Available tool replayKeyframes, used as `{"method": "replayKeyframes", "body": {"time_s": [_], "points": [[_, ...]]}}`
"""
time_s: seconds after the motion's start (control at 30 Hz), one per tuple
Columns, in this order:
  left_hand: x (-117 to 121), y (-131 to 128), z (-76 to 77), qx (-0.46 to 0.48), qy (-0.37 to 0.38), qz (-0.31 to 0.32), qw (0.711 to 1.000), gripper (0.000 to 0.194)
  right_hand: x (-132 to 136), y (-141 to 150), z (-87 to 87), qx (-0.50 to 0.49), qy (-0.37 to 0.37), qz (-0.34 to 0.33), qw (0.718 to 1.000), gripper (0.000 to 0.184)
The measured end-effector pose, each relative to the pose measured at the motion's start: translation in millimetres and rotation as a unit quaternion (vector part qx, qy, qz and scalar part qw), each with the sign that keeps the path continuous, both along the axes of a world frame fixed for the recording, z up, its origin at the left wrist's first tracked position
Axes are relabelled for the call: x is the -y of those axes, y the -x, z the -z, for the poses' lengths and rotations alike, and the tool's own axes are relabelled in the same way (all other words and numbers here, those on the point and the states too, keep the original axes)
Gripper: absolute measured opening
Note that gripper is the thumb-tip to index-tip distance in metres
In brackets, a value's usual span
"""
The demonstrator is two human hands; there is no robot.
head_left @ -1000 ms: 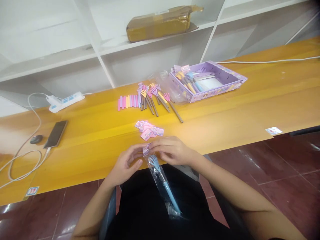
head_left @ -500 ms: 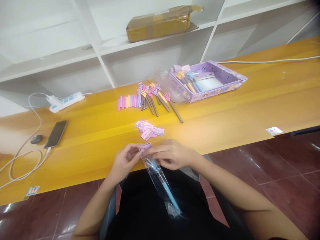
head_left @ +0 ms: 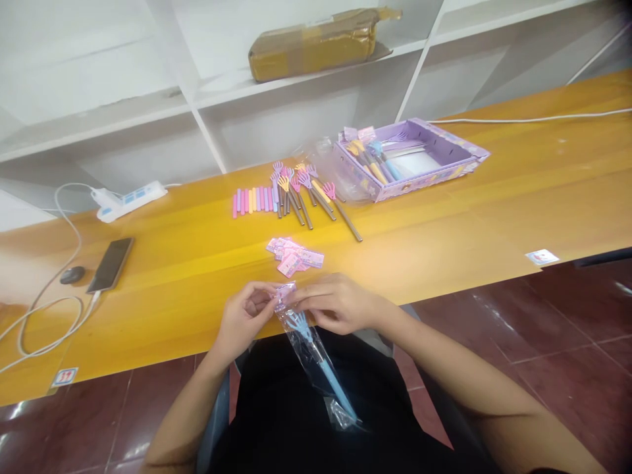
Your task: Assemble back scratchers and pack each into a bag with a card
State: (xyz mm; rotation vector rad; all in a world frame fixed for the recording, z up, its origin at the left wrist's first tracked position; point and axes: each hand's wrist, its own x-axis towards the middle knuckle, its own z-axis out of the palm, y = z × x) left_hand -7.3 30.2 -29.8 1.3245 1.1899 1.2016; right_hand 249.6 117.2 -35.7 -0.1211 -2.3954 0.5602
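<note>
At the table's near edge my left hand [head_left: 245, 318] and my right hand [head_left: 336, 303] pinch a small purple header card [head_left: 286, 292] at the top of a clear plastic bag [head_left: 316, 361]. Inside the bag is a light blue hand-shaped back scratcher [head_left: 320, 365]; it slants down over my lap. Both hands are closed on the bag's top. A small pile of pink and purple header cards [head_left: 295, 255] lies just beyond my hands.
Further back lie a row of pastel handle sleeves [head_left: 253, 200], several hand-shaped scratchers [head_left: 309, 197] and a purple box [head_left: 444, 148] holding more. A phone [head_left: 110, 263], cables and a power strip [head_left: 129, 199] sit at left. A taped parcel [head_left: 316, 46] rests on the white shelf.
My hands and the bag's top rose slightly and my left fingers closed in on the purple card. The bagged scratcher shifted a little.
</note>
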Motion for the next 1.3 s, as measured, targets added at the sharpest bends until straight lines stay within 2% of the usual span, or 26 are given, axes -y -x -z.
{"method": "replayKeyframes", "body": {"time_s": [0.33, 0.43, 0.53, 0.6, 0.67, 0.77, 0.9, 1.03, 1.17, 1.23, 1.3], "points": [[1.9, 2.7, 1.5, 0.003, 0.008, 0.015, 1.0, 0.022, -1.2, -3.4, 1.0, -0.038, 0.007, 0.036, 0.999, 0.036], [2.7, 2.4, 2.2, -0.009, -0.001, 0.01, 1.0, 0.021, -2.5, -5.7, 1.3, -0.028, 0.015, 0.057, 0.998, 0.027], [3.2, 2.6, 3.3, -0.025, -0.002, 0.003, 1.0, 0.025, 1.5, -5.3, -4.1, 0.023, 0.069, 0.068, 0.995, 0.018], [3.5, 3.3, 4.1, -0.039, -0.006, 0.001, 0.999, 0.029, 8.9, -3.4, -11.8, 0.081, 0.136, 0.051, 0.986, 0.024], [3.9, 4.3, 4.2, -0.048, -0.016, -0.004, 0.999, 0.03, 18.7, -1.6, -20.5, 0.143, 0.202, 0.034, 0.968, 0.028], [4.1, 5.9, 2.2, -0.04, -0.047, -0.008, 0.998, 0.026, 32.9, -1.6, -29.6, 0.233, 0.29, 0.014, 0.928, 0.023], [2.6, 8.4, -2.2, -0.012, -0.116, -0.037, 0.992, 0.024, 43.1, -1.8, -31.0, 0.345, 0.409, -0.048, 0.844, 0.027], [2.0, 10.6, -2.6, -0.005, -0.148, -0.069, 0.987, 0.026, 45.5, 7.2, -25.4, 0.354, 0.47, -0.075, 0.805, 0.035], [4.1, 12.2, 0.2, 0.012, -0.12, -0.065, 0.991, 0.036, 44.4, 12.8, -19.8, 0.342, 0.546, -0.121, 0.755, 0.032], [4.6, 13.0, 2.1, 0.039, -0.111, -0.047, 0.992, 0.04, 41.2, 5.5, -24.1, 0.322, 0.566, -0.123, 0.749, 0.032], [4.4, 13.6, 4.2, 0.078, -0.111, -0.019, 0.991, 0.04, 34.0, -10.5, -37.2, 0.254, 0.565, -0.094, 0.78, 0.035]]}}
